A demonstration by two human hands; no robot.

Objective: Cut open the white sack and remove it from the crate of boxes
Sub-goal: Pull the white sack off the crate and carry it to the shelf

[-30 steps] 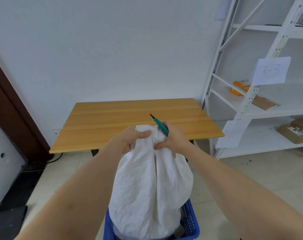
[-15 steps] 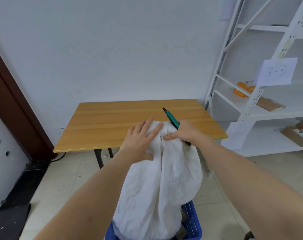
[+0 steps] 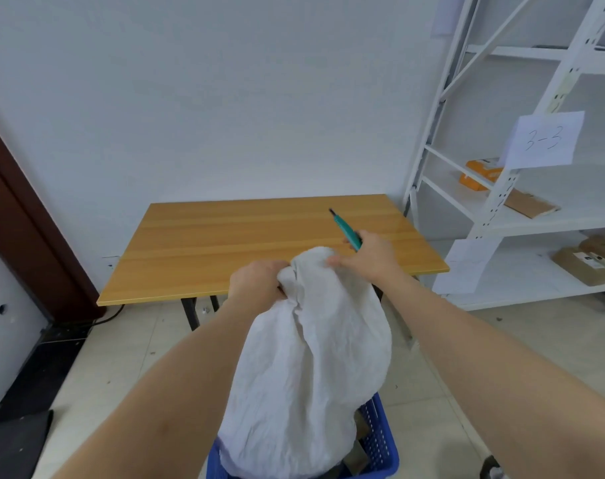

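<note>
White paper label (image 3: 545, 139) on the shelving (image 3: 498, 198) reads "3-3".

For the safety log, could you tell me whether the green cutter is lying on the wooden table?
No, the green cutter is gripped in the right hand, above the white sack.

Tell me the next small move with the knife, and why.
Probably bring the green knife down to the sack's bunched top. The left hand grips that top, the right hand holds the knife pointing away, and the white sack sits uncut in the blue crate.
</note>
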